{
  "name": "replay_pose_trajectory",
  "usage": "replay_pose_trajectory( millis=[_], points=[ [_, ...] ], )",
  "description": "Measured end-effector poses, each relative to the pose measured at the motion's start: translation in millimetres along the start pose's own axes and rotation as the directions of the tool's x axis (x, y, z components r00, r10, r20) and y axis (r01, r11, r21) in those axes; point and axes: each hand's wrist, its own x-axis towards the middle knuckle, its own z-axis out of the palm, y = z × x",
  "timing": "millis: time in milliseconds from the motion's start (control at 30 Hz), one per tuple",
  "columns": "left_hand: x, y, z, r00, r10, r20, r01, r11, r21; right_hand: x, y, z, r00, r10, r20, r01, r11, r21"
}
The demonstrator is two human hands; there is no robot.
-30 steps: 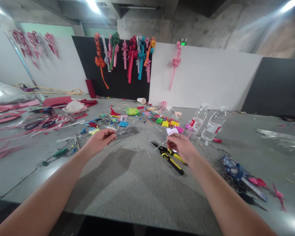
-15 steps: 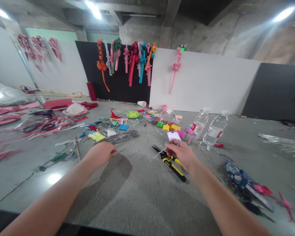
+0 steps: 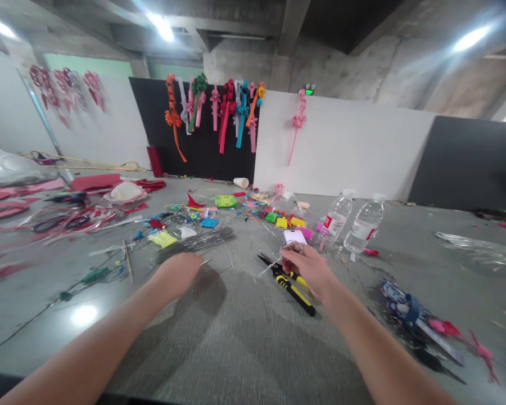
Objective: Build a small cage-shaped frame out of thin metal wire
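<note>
My left hand [image 3: 180, 273] is closed just in front of a bundle of thin dark wires [image 3: 211, 239]. A short, pale tip, apparently of a wire, pokes out from its fingertips. My right hand [image 3: 306, 263] pinches some thin, shiny wire pieces [image 3: 266, 269], which slant down to the left. Under that hand lies a pair of pliers-like cutters [image 3: 295, 295] with black and yellow handles and spread dark jaws. A phone [image 3: 294, 236] with a lit screen rests just behind the right hand. A few loose wire bits [image 3: 230, 257] lie between the hands.
Two clear bottles [image 3: 365, 226] stand at the right. Small colourful clay packets [image 3: 226, 201] and scraps spread across the back. Pink and red material with scissors [image 3: 76, 221] is on the left. Far right lie clear plastic strips [image 3: 474, 247]; ribbon decorations [image 3: 242, 115] hang behind.
My left hand has turned slightly, and a pale tip now shows at its fingers. The right hand keeps its pinch on the wire pieces. The whole view has shifted a little.
</note>
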Motion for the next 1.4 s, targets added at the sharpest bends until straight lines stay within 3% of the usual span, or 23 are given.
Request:
replay_pose_trajectory(
  millis=[200, 367, 500, 733, 933, 1133, 1233, 1333, 1400],
  points=[
    [2.0, -6.4, -5.5, 1.000, 0.014, 0.001, -0.014, 1.000, -0.018, 0.9, 0.8, 0.0, 1.000, -0.004, -0.001, 0.004, 1.000, 0.024],
    [6.7, -15.1, -15.4, 0.981, -0.080, -0.176, 0.036, 0.970, -0.240, -0.3, -1.9, -1.1, 1.000, -0.012, -0.009, 0.012, 0.999, 0.035],
    [9.4, -18.1, -20.4, 0.955, -0.179, -0.235, 0.060, 0.896, -0.439, -0.6, -1.3, -1.7, 1.000, -0.010, -0.011, 0.010, 1.000, 0.022],
    [13.8, -20.5, -12.9, 0.963, -0.189, -0.194, 0.011, 0.743, -0.669, -1.1, -1.7, 0.5, 1.000, -0.010, -0.002, 0.010, 1.000, 0.021],
    [16.7, -25.3, -9.8, 0.965, -0.184, -0.185, -0.007, 0.691, -0.723, 0.0, -10.2, -8.8, 0.999, -0.039, -0.020, 0.040, 0.998, 0.054],
    [18.7, -33.3, -1.3, 0.970, -0.184, -0.158, 0.015, 0.697, -0.717, 4.4, -26.1, -45.5, 0.986, -0.098, -0.135, 0.127, 0.966, 0.224],
    [19.6, -35.5, -1.0, 0.971, -0.177, -0.161, 0.019, 0.726, -0.687, 6.7, -31.6, -59.3, 0.984, -0.091, -0.154, 0.120, 0.974, 0.192],
    [20.8, -36.7, -2.9, 0.973, -0.196, -0.121, 0.063, 0.731, -0.679, 7.5, -28.2, -55.9, 0.993, -0.051, -0.108, 0.065, 0.989, 0.131],
    [21.6, -37.8, -3.5, 0.975, -0.202, -0.098, 0.078, 0.714, -0.696, 4.6, -20.3, -40.7, 1.000, 0.001, -0.015, 0.000, 0.997, 0.071]
  ],
)
